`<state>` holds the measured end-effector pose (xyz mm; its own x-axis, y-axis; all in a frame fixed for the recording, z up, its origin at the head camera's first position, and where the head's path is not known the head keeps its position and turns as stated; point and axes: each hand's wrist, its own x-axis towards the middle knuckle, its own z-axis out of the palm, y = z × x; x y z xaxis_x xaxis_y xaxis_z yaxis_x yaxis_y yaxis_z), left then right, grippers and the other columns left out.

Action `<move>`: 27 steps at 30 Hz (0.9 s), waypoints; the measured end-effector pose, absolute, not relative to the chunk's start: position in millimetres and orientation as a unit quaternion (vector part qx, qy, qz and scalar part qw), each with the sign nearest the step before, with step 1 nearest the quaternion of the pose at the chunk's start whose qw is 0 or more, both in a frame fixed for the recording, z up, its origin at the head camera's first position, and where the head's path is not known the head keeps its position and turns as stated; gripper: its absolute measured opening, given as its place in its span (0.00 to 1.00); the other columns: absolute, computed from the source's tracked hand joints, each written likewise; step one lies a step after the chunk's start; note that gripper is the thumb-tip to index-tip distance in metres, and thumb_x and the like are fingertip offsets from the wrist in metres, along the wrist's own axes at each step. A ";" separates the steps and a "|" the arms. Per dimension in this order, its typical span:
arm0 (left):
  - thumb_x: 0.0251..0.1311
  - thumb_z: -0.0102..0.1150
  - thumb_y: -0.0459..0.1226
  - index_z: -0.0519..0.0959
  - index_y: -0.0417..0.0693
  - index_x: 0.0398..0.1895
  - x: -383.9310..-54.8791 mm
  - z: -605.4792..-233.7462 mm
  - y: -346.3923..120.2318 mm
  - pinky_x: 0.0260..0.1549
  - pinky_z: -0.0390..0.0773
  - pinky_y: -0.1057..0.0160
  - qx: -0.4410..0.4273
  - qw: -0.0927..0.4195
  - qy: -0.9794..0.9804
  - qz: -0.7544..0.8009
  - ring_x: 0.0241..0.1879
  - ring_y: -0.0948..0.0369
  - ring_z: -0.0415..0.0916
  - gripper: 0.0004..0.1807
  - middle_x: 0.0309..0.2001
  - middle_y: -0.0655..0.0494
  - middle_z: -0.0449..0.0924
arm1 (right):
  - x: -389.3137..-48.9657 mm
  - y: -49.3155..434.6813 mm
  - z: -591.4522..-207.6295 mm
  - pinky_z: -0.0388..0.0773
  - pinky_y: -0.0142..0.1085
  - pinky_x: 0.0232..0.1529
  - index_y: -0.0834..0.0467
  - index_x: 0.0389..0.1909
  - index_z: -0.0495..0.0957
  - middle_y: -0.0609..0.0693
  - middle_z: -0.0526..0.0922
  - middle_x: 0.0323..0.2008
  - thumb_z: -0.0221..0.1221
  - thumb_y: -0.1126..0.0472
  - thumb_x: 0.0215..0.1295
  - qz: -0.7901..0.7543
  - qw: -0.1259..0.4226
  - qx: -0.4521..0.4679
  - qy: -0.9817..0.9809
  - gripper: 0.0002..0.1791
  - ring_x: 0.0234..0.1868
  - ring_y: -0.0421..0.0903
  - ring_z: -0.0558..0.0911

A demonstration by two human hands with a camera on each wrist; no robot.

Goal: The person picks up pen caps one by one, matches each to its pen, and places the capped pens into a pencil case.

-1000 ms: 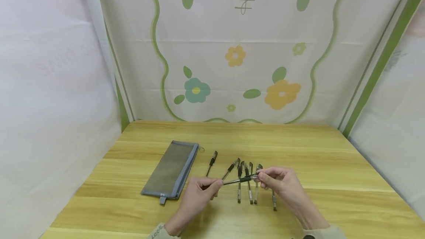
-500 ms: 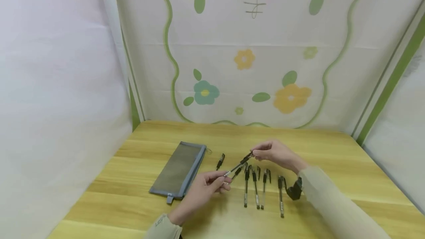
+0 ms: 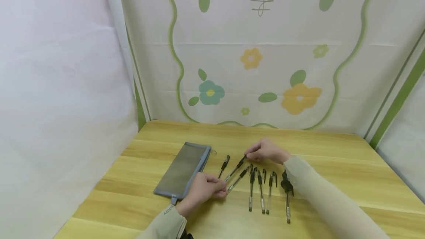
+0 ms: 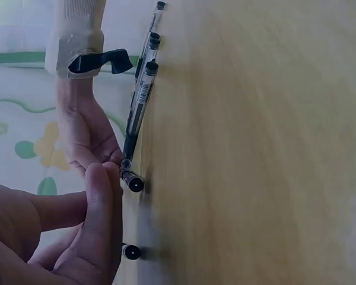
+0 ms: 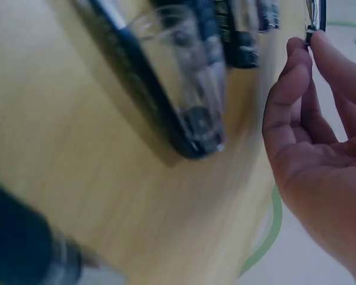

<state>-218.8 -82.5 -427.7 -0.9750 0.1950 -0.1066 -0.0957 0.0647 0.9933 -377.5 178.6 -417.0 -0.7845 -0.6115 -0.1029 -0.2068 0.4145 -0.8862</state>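
In the head view, my right hand (image 3: 267, 151) pinches the cap end of a black gel pen (image 3: 236, 169). The right wrist view shows this hand's (image 5: 320, 136) thumb and fingertips meeting on the pen's end. That pen slants down to my left hand (image 3: 204, 191), where its lower tip is hidden. In the left wrist view, my left hand's (image 4: 77, 237) thumb and fingers are close together, and whether they grip the pen is not visible. Just beside the left fingertips lies another slanted gel pen (image 3: 238, 180).
A grey-blue mesh zip pouch (image 3: 182, 167) lies left of the pens. One gel pen (image 3: 224, 166) rests near it. Several more, including a gel pen (image 3: 261, 194), lie in a row to the right on the wooden table (image 3: 172, 130). Floral cloth (image 3: 252, 84) walls stand behind and at both sides.
The pen stretched between my hands was pulled up and left, its cap end now lower near the table beside another pen. The right hand has shifted left; the head view has panned.
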 end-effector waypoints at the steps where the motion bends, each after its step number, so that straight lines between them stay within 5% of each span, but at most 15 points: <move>1: 0.51 0.61 0.31 0.81 0.32 0.31 -218.2 -427.8 -82.3 0.28 0.78 0.61 0.027 0.115 0.721 0.683 0.26 0.52 0.80 0.08 0.24 0.43 0.80 | -377.1 176.7 -418.2 0.77 0.43 0.33 0.63 0.41 0.80 0.55 0.82 0.36 0.62 0.62 0.53 -0.477 0.212 -0.255 0.814 0.14 0.34 0.54 0.79; 14: 0.54 0.58 0.29 0.79 0.29 0.32 -214.4 -430.3 -81.7 0.27 0.79 0.61 0.014 0.158 0.711 0.685 0.25 0.51 0.80 0.08 0.26 0.40 0.79 | -370.8 160.8 -421.1 0.74 0.38 0.22 0.64 0.37 0.81 0.56 0.82 0.30 0.60 0.67 0.55 -0.440 0.202 -0.266 0.834 0.08 0.21 0.47 0.74; 21: 0.56 0.51 0.28 0.75 0.27 0.39 -212.0 -421.3 -87.0 0.27 0.79 0.59 0.012 0.136 0.710 0.691 0.26 0.49 0.79 0.11 0.28 0.38 0.79 | -373.6 162.0 -419.5 0.77 0.45 0.28 0.65 0.40 0.80 0.56 0.81 0.33 0.58 0.66 0.58 -0.433 0.216 -0.299 0.823 0.10 0.29 0.55 0.78; 27: 0.56 0.57 0.37 0.80 0.36 0.37 -213.9 -413.7 -82.7 0.29 0.79 0.60 0.052 0.084 0.760 0.643 0.28 0.52 0.79 0.12 0.28 0.43 0.80 | -375.3 178.9 -414.1 0.77 0.46 0.32 0.63 0.42 0.78 0.56 0.81 0.35 0.58 0.61 0.59 -0.431 0.204 -0.308 0.824 0.12 0.34 0.55 0.79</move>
